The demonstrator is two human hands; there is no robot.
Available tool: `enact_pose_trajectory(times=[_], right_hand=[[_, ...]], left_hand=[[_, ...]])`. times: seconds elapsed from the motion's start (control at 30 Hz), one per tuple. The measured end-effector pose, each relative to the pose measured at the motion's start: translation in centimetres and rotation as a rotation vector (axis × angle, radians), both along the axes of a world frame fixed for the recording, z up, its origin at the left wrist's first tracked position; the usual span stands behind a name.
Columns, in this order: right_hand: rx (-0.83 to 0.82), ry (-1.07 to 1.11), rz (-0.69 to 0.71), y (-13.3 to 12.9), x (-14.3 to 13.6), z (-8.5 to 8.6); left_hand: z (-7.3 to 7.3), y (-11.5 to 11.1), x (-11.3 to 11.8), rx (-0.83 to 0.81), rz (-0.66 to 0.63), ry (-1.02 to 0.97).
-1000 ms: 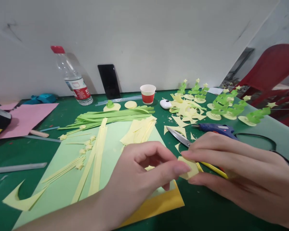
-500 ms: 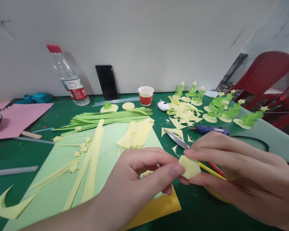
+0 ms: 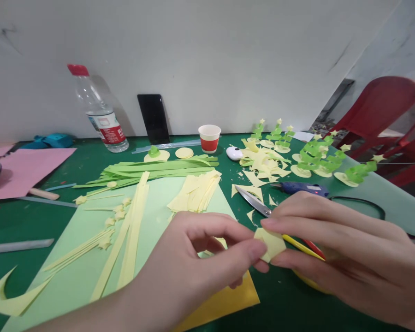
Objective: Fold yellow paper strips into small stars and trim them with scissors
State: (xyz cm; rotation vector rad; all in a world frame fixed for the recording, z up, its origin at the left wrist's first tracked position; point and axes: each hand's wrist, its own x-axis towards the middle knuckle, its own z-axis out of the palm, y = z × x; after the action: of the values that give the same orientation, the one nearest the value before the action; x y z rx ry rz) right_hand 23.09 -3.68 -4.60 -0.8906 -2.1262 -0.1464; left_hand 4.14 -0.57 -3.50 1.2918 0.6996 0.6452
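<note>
A small pale yellow folded paper pentagon (image 3: 271, 244) is pinched between both hands, above the table's front part. My left hand (image 3: 210, 251) grips its left side with thumb and fingers. On its right edges press the thumb and fingertips of my right hand (image 3: 346, 258). Scissors (image 3: 254, 201) with yellow and red handles lie behind and partly under my right hand. Pale yellow paper strips (image 3: 134, 235) and small folded paper stars (image 3: 119, 212) rest on a light green sheet (image 3: 159, 203) to the left. Behind my left hand is a pile of short yellow paper pieces (image 3: 197, 191).
Farther back are green paper strips (image 3: 159, 168), a paper cup (image 3: 209, 138), a phone (image 3: 154, 119) and a bottle (image 3: 105, 124). At right stand green spiral paper plants (image 3: 318, 154) topped with stars, near paper scraps (image 3: 263, 159) and a blue glue gun (image 3: 300, 187). Pink paper (image 3: 34, 168) lies left.
The pentagon has turned slightly in my fingers and shifted a little left and down. My left thumb covers more of its left edge. The things on the table stay in place.
</note>
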Motion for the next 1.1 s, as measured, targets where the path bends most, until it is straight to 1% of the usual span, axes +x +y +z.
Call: enact_pose_trajectory(times=[0.13,0.33,0.4,0.53,0.63,0.77,0.83,1.1], right_hand=[[-0.005,0.015,0.028,0.3,-0.1,0.0],[-0.057,0.031,0.068,0.4,-0.3,-0.1],[-0.041,0.048,0.048,0.3,-0.6,0.3],[0.091,0.046,-0.017,0.5,-1.2,1.8],[0.098,0.023,-0.015,0.8,-1.5,2.5],[0.157,0.091,-0.043,0.8,-1.5,2.3],[0.1,0.024,-0.027,0.7,-1.4,2.1],[0.105,-0.016,-0.011,0.7,-1.2,2.3]], left_hand=[[0.3,0.2,-0.1,-0.039,-0.017,0.031],[0.2,0.1,0.1,-0.013,0.016,0.044],[0.2,0.0,0.0,0.031,0.03,0.039],[0.3,-0.1,0.0,0.153,0.067,0.065],[0.4,0.0,0.1,0.177,0.087,0.078],[0.3,0.1,0.3,0.154,0.096,0.068],[0.2,0.1,0.3,0.144,0.1,0.069],[0.4,0.2,0.0,0.162,0.055,0.08]])
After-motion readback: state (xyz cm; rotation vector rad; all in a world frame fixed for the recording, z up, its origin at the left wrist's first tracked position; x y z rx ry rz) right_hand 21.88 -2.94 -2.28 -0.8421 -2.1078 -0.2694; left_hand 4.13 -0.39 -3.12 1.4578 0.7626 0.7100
